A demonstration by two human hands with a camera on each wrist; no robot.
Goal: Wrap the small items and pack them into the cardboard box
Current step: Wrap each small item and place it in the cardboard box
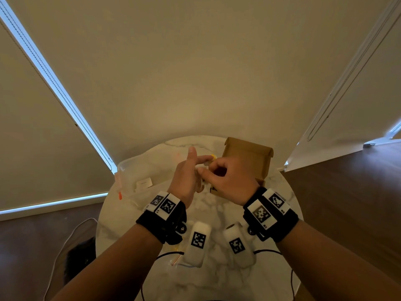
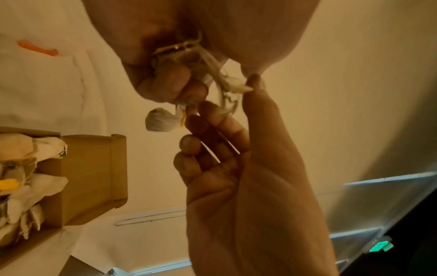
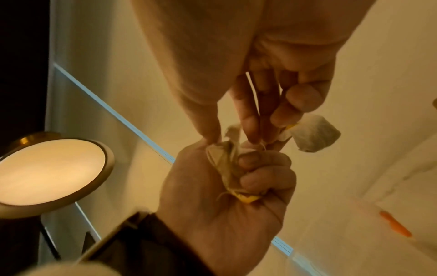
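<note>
A round marble tabletop point(image 1: 152, 216) is seen from above. At its far right an open cardboard box point(image 1: 249, 157) already holds several wrapped bundles. Raised above the tabletop, just left of the box, both hands meet around a small item part-wrapped in white tissue point(image 3: 224, 160). The right hand point(image 1: 230, 181), nearer the box, is curled tightly around the bundle. The left hand point(image 1: 184, 174) pinches the tissue's loose end with thumb and fingertips point(image 2: 254, 82). A second wrapped end point(image 2: 159, 119) hangs beside the left fingers.
</note>
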